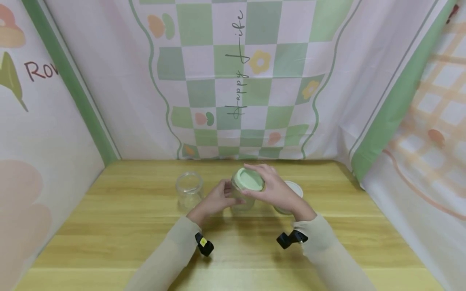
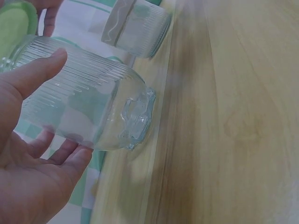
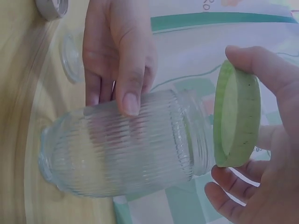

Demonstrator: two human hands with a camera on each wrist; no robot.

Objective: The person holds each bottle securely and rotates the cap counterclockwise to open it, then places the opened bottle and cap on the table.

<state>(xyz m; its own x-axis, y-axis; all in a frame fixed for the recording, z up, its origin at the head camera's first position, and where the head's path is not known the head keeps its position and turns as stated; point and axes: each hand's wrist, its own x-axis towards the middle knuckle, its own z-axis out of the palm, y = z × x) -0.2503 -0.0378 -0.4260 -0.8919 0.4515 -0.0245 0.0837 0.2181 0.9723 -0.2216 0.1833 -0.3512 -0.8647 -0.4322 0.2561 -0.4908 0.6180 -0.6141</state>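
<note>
A clear ribbed glass jar stands between the two hands near the middle of the table. My left hand grips its side, thumb on one face and fingers around the other. Whether its base touches the wood I cannot tell. My right hand holds a light green lid by its rim, thumb on one edge and fingers at the opposite one. In the right wrist view, the lid is tilted and a small gap parts it from the jar's threaded mouth. The jar looks empty.
To the left stands a lidless glass jar. Another glass jar with a white lid is at the right, partly hidden behind the right wrist. A printed curtain hangs along the wooden table's back edge.
</note>
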